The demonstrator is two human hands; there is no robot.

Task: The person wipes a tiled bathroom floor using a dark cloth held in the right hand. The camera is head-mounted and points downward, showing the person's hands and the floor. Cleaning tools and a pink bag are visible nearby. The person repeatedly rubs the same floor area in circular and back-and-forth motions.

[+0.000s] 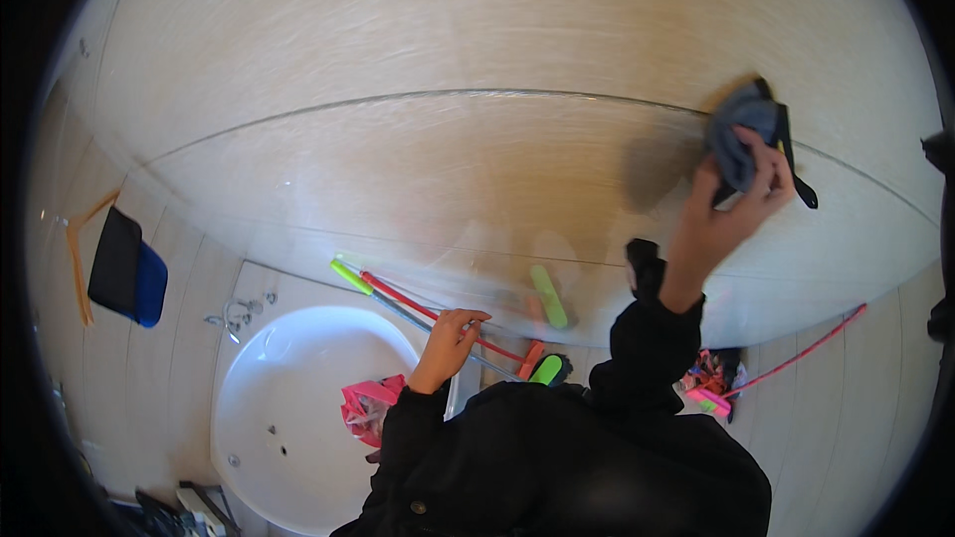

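Note:
My right hand (735, 198) grips a folded blue-grey cloth (735, 130) with black trim and a dangling black strap. The cloth lies against the glossy beige tiled wall (522, 171), across a dark horizontal joint. My left hand (450, 343) is at the right side of the white bathtub (298, 358), fingers extended and thumb apart. Beneath and beside it run a red handle (403, 294) and a grey pole with a green grip (351, 276). Whether the hand touches these handles or the tub's edge, I cannot tell.
A crumpled pink plastic bag (371, 406) lies in the tub, near a chrome faucet (237, 315). On the right floor a pink broom (712, 401) rests beside a colourful pile. Black and blue cloths (134, 276) hang at left. A green brush head (547, 370) sits near my torso.

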